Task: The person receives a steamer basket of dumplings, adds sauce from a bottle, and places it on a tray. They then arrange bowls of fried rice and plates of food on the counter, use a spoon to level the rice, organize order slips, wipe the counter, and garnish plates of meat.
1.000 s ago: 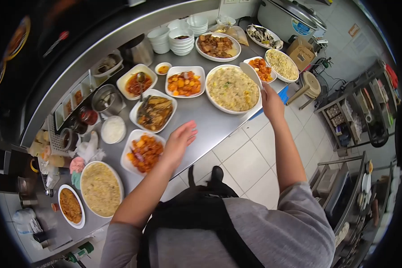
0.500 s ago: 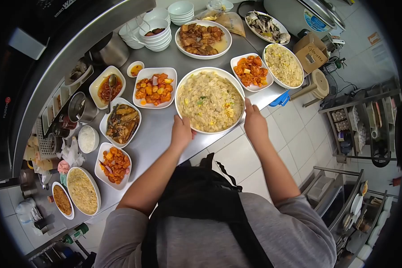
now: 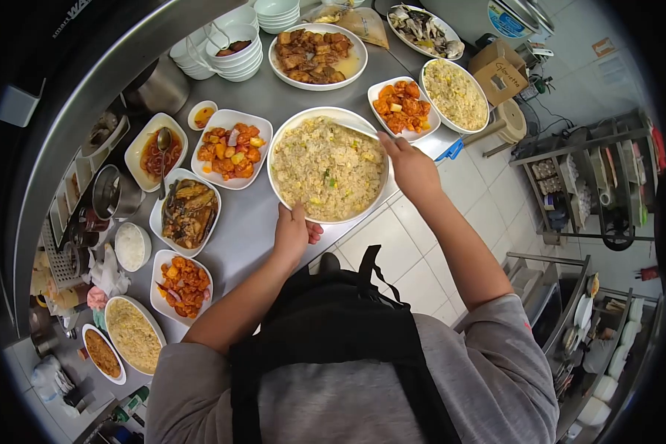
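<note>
A large round white bowl [image 3: 274, 159] heaped with fried rice [image 3: 329, 166] is in front of me at the counter's front edge. My left hand [image 3: 294, 233] grips its near-left rim, thumb on the outside and fingers curled underneath. At the right rim, my right hand [image 3: 413, 166] is closed on the handle of a spoon [image 3: 359, 131], which reaches over the rice from the upper right. The spoon's head is not clearly visible. Close to the bowl's left side is a square dish of saucy red-orange meat chunks [image 3: 231, 154]; a similar dish [image 3: 402, 107] stands beyond its upper right.
The steel counter [image 3: 237, 222] also bears a plate of braised meat [image 3: 314, 55], an oval dish of fried rice [image 3: 455, 92], an eggplant dish [image 3: 190, 214] and stacked white bowls [image 3: 240, 63]. A metal hood edge [image 3: 89, 96] overhangs at left. Shelving [image 3: 592, 185] stands at right.
My right hand has moved up from the bowl's right rim and now grips the spoon over the rice. My left hand stays on the near-left rim. The whole view has shifted slightly.
</note>
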Action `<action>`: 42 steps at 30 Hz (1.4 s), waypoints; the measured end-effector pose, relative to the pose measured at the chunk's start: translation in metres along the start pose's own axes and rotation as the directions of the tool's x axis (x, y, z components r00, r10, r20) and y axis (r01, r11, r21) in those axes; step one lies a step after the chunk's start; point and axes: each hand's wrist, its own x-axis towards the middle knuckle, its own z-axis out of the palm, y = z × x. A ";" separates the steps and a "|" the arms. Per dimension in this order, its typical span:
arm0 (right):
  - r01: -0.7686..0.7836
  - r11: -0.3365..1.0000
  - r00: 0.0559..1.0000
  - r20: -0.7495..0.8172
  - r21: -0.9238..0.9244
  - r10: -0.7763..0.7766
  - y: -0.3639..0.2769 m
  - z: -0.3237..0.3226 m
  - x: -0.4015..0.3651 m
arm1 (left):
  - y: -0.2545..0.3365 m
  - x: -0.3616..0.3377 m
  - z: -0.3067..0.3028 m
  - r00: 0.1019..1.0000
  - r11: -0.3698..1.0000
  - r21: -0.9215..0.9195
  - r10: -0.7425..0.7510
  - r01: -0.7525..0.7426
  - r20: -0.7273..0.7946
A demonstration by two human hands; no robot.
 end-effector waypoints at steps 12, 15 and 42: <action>-0.262 0.894 0.963 0.155 0.364 0.220 -0.100 -0.007 -0.075 | -0.005 -0.023 0.028 0.901 0.902 -0.378 -0.027 0.209 0.433; -0.123 0.952 0.992 0.073 0.281 0.106 -0.093 -0.005 -0.077 | 0.011 -0.032 0.029 0.860 0.883 -0.252 -0.259 0.395 0.440; 0.217 0.953 0.973 0.130 -0.210 -0.193 0.355 -0.068 0.168 | 0.062 0.158 0.364 0.981 0.955 -0.224 0.182 -0.194 -0.075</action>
